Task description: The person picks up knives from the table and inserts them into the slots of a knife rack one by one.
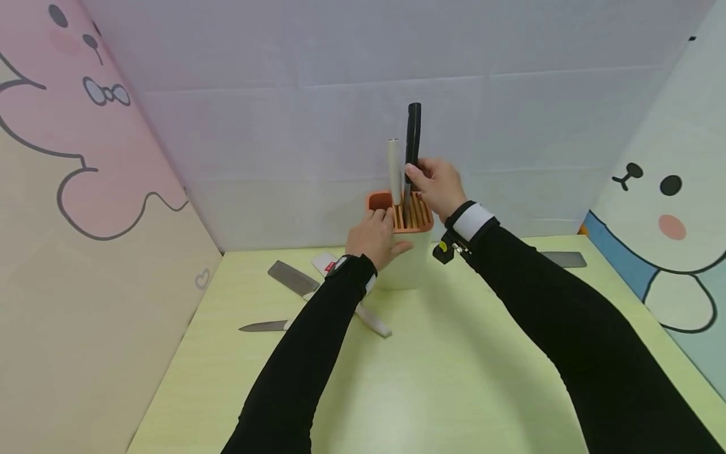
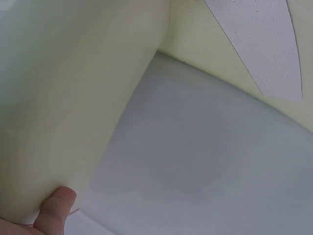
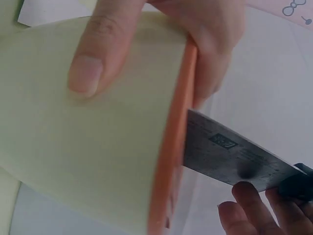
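A cream knife block [image 1: 411, 268] with an orange slotted top stands at the back of the table. My left hand [image 1: 371, 241] grips its left side, fingers at the rim and thumb on the cream wall, as the right wrist view shows. My right hand [image 1: 441, 188] holds a black-handled knife [image 1: 414, 129] upright over the slots, near where handle meets blade. Its broad grey blade [image 3: 227, 149] reaches the orange top in the right wrist view; how deep it sits is hidden. A white-handled knife [image 1: 394, 167] stands in the block just left of it.
On the left lie a broad-bladed knife [image 1: 292, 276], a small pointed knife [image 1: 263, 326] and a white handle [image 1: 374, 321], partly behind my left arm. A white piece with a red mark [image 1: 324, 261] lies behind them. Another blade [image 1: 564, 259] shows beyond my right arm.
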A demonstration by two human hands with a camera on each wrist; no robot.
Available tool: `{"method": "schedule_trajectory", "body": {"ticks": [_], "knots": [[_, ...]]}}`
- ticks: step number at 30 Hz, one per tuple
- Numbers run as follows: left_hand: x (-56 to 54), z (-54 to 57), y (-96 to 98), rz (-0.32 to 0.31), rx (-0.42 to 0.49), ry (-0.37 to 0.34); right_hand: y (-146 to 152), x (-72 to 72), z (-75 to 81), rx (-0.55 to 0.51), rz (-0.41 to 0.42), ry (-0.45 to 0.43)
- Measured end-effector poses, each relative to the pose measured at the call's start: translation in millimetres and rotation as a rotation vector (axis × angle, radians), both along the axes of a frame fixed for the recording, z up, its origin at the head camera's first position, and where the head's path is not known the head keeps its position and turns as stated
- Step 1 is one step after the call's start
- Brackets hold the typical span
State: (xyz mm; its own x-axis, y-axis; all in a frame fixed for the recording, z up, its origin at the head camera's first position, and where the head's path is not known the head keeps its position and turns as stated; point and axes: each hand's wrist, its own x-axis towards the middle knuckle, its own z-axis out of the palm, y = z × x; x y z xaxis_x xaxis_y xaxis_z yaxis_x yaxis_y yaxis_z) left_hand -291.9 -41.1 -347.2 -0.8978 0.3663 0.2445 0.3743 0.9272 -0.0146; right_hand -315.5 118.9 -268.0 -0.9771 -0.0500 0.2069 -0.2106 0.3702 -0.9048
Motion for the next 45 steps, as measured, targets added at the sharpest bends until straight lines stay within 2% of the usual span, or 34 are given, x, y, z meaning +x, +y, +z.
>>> {"method": "schedule_trajectory", "body": {"ticks": [11, 31, 38, 45], "knots": [[0.5, -1.8, 0.7, -0.007, 0.011, 0.015, -4, 0.7, -18.1, 0.112, 0.007, -0.012], [2.2, 0.0, 3.1, -0.016, 0.008, 0.044, 1, 2.8, -46.5, 0.209, 0.047, 0.018], [1.3, -1.5, 3.5, -0.011, -0.002, 0.052, 3, 3.4, -53.0, 0.263, 0.058, 0.058], [-0.2, -3.4, 4.1, -0.010, 0.000, 0.045, 2, 4.1, -59.8, 0.283, 0.018, 0.115]]}}
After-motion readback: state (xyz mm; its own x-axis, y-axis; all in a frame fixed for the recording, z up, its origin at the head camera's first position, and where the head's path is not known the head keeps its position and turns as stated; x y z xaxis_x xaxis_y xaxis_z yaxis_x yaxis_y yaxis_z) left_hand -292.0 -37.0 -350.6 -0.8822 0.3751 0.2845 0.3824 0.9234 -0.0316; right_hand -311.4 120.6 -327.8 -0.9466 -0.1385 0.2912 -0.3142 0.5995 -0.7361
